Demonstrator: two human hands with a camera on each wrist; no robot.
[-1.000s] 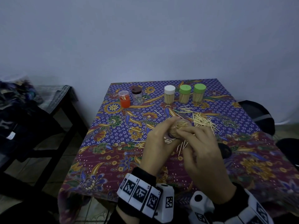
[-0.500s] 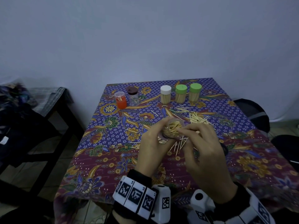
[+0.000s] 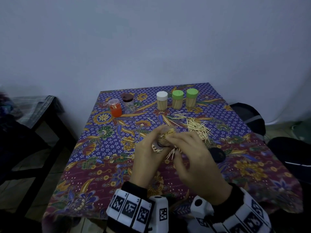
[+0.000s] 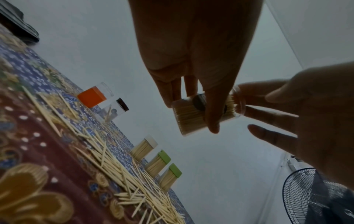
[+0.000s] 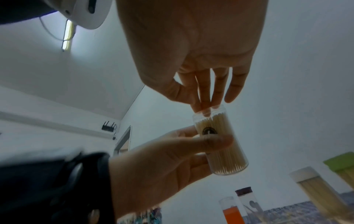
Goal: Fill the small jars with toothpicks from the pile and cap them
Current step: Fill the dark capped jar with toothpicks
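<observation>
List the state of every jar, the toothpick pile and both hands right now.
Held jar: uncapped, packed with toothpicks.
Left hand: grips the held jar.
Right hand: fingertips at the jar's mouth.
White-capped jar: capped, full, upright.
Two green-capped jars: capped, full, upright.
Orange jar: clear cap on, upright.
Brown-capped jar: capped, nearly empty.
Toothpick pile: loose on the tablecloth.

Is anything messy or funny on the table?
Yes. Loose toothpicks lie scattered over the tablecloth instead of in jars. The jar gripped by the left hand is full but uncapped, and the right hand touches its mouth.
</observation>
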